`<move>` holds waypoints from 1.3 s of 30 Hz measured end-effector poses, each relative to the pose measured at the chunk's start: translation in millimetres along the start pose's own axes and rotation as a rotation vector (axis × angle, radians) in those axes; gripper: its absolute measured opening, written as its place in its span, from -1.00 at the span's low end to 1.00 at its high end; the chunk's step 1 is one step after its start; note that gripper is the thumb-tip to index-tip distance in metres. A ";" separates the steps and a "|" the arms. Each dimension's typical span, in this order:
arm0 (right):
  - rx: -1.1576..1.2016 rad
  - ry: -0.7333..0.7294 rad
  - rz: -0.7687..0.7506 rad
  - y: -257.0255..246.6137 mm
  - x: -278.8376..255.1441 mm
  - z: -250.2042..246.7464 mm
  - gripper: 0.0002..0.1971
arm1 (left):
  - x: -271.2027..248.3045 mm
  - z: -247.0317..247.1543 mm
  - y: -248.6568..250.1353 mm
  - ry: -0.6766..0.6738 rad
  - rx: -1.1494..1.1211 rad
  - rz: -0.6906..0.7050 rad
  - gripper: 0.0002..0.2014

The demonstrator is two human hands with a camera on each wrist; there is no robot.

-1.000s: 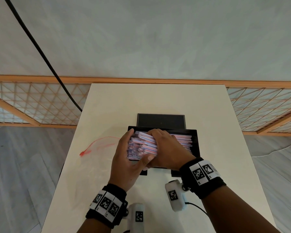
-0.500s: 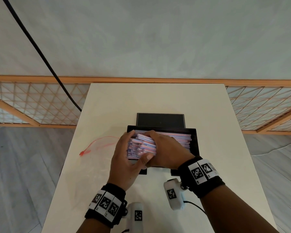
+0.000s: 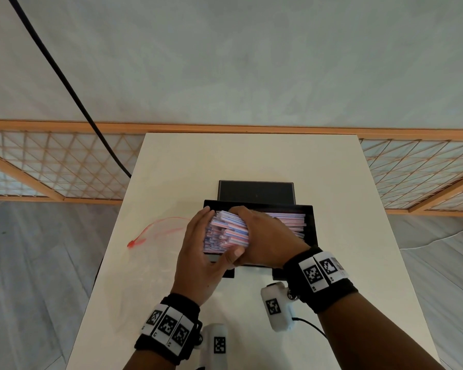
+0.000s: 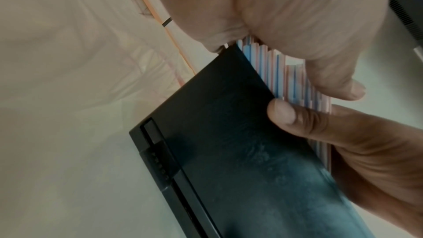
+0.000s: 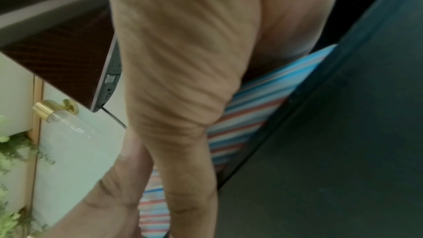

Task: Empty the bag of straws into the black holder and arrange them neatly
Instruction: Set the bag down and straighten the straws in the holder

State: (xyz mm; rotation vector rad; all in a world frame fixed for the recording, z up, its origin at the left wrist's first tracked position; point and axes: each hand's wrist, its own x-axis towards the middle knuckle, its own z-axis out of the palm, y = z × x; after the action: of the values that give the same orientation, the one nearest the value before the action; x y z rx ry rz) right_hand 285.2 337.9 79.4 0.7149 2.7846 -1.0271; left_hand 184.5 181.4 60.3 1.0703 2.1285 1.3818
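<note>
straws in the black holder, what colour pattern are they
Striped red, blue and white; the straws show it best in the right wrist view.

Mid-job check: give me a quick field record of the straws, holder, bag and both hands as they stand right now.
straws: striped bundle lying lengthwise in the holder, left end heaped above the rim
black holder: mid-table
left hand: cups the straws' left ends, thumb on the near side
right hand: curled over the top of the bundle
bag: clear, red zip, flat on the table left of the holder; looks empty
task state: straws in, not yet neat
</note>
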 end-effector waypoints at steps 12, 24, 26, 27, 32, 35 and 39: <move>-0.159 0.027 -0.018 -9.2 0.6 -3.1 -0.03 | 2.2 -2.4 0.2 -0.024 0.115 -0.032 0.00; -0.214 -0.024 -0.035 -7.3 3.6 -3.6 0.00 | 2.4 -2.4 3.3 -0.040 0.104 -0.033 -0.02; -0.156 -0.040 -0.042 -6.3 4.0 -2.6 0.02 | 0.9 -1.4 3.9 -0.027 0.093 -0.043 0.00; -0.139 -0.034 -0.048 -6.1 3.8 -2.0 0.04 | 0.1 -1.1 4.1 -0.019 0.095 -0.044 0.00; -0.119 0.077 -0.049 -5.5 -5.7 -7.6 0.01 | -3.4 -0.6 7.1 0.012 0.077 -0.022 -0.07; -0.106 0.118 -0.028 -3.5 -13.6 -10.5 -0.11 | -6.0 2.2 8.8 0.039 0.072 -0.004 -0.13; -0.047 0.054 -0.041 -6.8 -12.7 -4.4 -0.12 | -5.1 5.8 10.4 0.062 0.057 -0.008 -0.19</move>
State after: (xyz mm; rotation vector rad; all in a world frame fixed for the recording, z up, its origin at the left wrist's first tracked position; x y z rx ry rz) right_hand 293.7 331.2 89.8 0.6927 2.8708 -0.9601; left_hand 195.7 183.3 66.5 1.0529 2.2264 1.3747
